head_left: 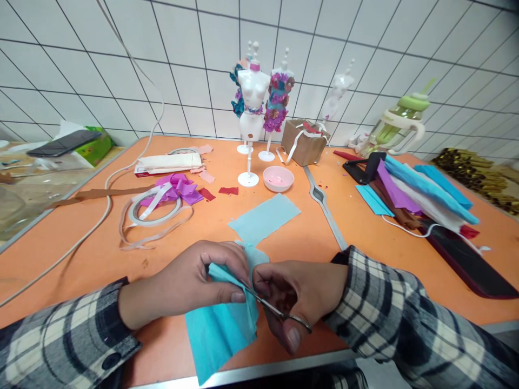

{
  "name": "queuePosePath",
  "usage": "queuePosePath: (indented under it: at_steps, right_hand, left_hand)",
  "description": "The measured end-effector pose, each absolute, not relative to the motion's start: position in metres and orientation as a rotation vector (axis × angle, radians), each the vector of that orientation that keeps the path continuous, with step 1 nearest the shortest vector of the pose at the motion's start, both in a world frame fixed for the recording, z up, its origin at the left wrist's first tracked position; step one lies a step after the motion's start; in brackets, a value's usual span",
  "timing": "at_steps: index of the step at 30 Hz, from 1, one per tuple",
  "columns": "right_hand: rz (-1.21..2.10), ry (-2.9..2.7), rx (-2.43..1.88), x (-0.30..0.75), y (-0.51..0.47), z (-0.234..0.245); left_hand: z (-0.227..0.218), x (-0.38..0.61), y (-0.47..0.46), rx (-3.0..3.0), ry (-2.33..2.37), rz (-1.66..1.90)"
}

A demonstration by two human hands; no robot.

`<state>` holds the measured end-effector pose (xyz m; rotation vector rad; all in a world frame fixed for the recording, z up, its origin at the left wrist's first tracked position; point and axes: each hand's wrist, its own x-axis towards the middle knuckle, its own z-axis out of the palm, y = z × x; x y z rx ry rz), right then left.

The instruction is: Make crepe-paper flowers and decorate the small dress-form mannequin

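Observation:
My left hand point(194, 283) pinches a folded piece of turquoise crepe paper point(221, 327) near the table's front edge. Thumb and fingers are closed on its upper fold. My right hand point(302, 294) is closed on small scissors point(279, 312), whose blades reach into the paper right beside my left thumb. A flat light-blue paper sheet point(265, 217) lies on the orange table point(81, 243) just beyond my hands.
At the back stand small white mannequins point(252, 102), one dressed in paper flowers point(278, 102), a pink bowl point(278, 178) and a brown paper bag point(304, 141). Tape rolls and purple scraps point(174, 192) lie left. Stacked coloured papers point(421, 192) and a green bottle point(399, 127) sit right.

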<state>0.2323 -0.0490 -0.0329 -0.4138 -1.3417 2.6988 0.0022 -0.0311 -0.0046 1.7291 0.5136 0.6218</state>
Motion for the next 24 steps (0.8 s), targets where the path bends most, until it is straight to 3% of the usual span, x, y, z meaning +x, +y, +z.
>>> queuePosePath:
  at_steps: [14, 24]
  right_hand:
    - [2.533, -1.371, -0.504, 0.2316, -0.0493, -0.0407]
    - [2.588, -1.332, -0.48, 0.2273, -0.0526, -0.0427]
  left_hand:
    - [-0.0098, -0.0036, -0.0298, 1.619, 0.641, 0.631]
    - [-0.0136, -0.0024, -0.0291, 1.627, 0.565, 0.562]
